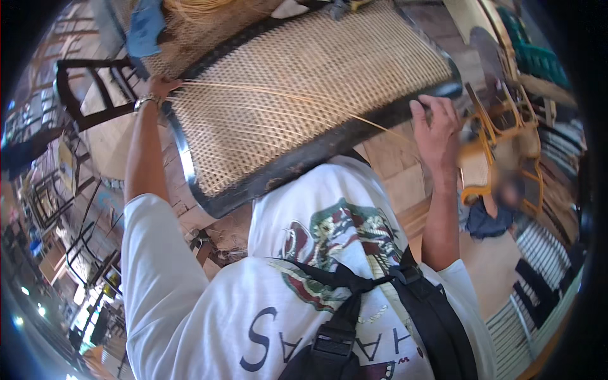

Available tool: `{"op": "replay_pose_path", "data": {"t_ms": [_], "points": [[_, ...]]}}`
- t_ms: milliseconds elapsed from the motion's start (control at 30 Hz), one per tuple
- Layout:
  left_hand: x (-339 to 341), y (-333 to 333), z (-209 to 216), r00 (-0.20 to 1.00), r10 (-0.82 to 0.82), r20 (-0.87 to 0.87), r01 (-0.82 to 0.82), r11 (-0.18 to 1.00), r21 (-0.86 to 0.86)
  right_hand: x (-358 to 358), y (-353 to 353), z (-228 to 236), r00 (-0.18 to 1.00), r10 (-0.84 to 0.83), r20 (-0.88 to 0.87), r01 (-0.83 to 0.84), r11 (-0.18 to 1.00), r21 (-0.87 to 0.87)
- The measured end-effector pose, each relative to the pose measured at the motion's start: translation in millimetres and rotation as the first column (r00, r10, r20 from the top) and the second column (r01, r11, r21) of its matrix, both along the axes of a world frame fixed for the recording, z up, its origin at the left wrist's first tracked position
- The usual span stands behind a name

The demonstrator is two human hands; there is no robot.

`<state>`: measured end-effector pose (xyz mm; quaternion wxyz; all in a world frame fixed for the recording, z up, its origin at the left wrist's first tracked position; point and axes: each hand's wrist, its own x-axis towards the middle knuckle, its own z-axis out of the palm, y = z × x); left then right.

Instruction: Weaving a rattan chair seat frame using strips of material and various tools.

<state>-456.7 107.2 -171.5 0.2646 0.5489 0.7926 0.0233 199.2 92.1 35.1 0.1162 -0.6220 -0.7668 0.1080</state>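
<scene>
A chair panel of woven cane [304,82] in a dark curved frame [285,166] lies across in front of me, its near edge by my lap. At the panel's left edge, my left hand [166,86] has its fingers closed on light cane strands. From there a long strand [370,121] runs slantwise over the weave and past the frame's near right side. My right hand [437,123] is raised beyond the right end of the frame, fingers loosely bent and thumb apart. The strand trails toward it, blurring below the fingers; no grip on it shows.
A second woven surface with a blue cloth [145,28] and a coil of cane [206,6] lies behind. Dark chair frame [95,95] stands left. Right are yellow-brown chair frames [503,126], a green crate [538,57] and a seated person [491,215].
</scene>
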Motion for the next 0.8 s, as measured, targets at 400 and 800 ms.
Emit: {"op": "replay_pose_path", "data": {"t_ms": [400, 800], "points": [[11.5, -50.2, 27.4, 0.897, 0.424, -0.125, -0.399, 0.898, 0.184, -146.4, -12.7, -90.4, 0.884, 0.446, -0.139, -0.44, 0.895, 0.072], [-45.3, -46.0, -17.0, 0.916, 0.372, -0.146, -0.313, 0.895, 0.319, 7.6, -42.5, -118.6, 0.448, -0.697, -0.559, 0.406, 0.716, -0.568]]}}
